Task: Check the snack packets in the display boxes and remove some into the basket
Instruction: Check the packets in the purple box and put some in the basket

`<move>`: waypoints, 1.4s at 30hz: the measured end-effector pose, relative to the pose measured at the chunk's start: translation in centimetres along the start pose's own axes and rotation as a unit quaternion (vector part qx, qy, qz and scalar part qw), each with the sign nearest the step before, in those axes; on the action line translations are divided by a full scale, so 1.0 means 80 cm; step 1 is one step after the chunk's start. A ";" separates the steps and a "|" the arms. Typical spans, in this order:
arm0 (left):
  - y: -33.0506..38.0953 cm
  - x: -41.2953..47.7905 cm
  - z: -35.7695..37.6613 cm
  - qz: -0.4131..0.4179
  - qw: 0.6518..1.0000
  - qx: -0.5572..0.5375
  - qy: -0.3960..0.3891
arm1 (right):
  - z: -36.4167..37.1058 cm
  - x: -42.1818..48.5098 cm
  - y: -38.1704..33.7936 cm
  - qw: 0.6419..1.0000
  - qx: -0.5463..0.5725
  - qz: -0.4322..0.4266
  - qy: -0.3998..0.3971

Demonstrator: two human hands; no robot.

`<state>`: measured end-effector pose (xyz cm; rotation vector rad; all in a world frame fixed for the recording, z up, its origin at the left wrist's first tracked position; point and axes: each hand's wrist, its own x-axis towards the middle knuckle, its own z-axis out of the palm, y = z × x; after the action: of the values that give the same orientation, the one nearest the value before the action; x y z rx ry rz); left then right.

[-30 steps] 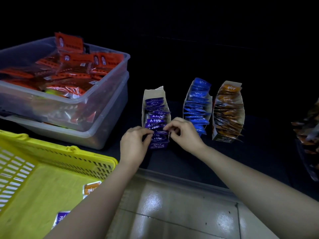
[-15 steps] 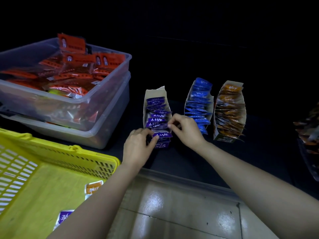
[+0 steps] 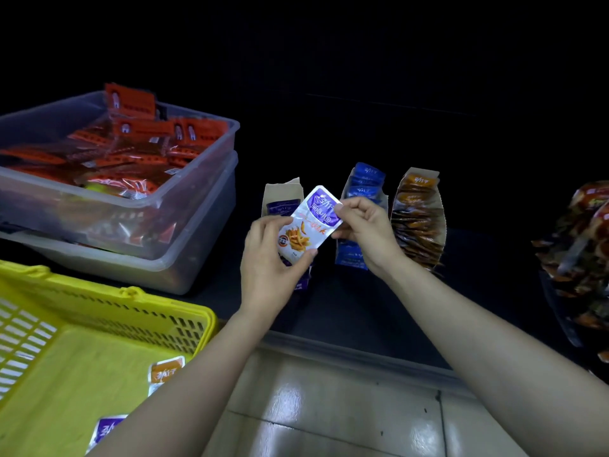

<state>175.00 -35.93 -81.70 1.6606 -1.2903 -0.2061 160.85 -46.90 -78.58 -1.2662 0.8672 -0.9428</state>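
Both hands hold one purple and white snack packet [image 3: 308,222] up in front of the purple display box [image 3: 283,192]. My left hand [image 3: 270,258] grips its lower end, and my right hand [image 3: 365,225] pinches its upper right corner. Behind my right hand stands the blue display box [image 3: 364,179], and to its right the orange display box [image 3: 418,212], both full of packets. The yellow basket [image 3: 108,305] sits at lower left with an orange packet [image 3: 164,372] and a purple packet [image 3: 107,430] lying on its floor.
Two stacked clear plastic tubs [image 3: 184,206] full of red-orange packets stand at the left on the dark shelf. More dark snack packets [image 3: 580,252] hang at the right edge. A tiled floor [image 3: 329,407] shows below the shelf edge.
The hands were fingering packets inside the purple box. Now one purple packet is lifted out and held face up between both hands.
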 end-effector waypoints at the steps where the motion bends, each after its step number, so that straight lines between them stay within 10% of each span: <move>1: 0.003 0.000 0.001 -0.006 1.000 0.003 -0.013 | 0.002 -0.001 -0.002 1.000 0.022 0.016 -0.003; 10: 0.006 -0.003 -0.001 -0.053 0.997 -0.045 -0.013 | 0.014 -0.012 -0.009 0.993 0.041 0.010 -0.112; 22: 0.001 0.006 -0.003 -0.236 0.894 -0.380 -0.026 | 0.013 -0.012 0.000 0.997 -0.041 -0.019 -0.069; 35: -0.007 0.001 -0.006 0.027 0.994 -0.102 -0.033 | 0.026 -0.012 0.006 0.988 -0.082 -0.069 -0.110; 42: -0.029 -0.005 -0.007 -0.068 0.994 0.070 -0.043 | 0.011 -0.005 0.015 0.993 -0.085 -0.061 -0.056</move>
<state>176.67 -35.43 -83.34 1.8787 -1.2807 -0.2759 161.60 -46.11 -79.67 -1.5181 0.8022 -0.8981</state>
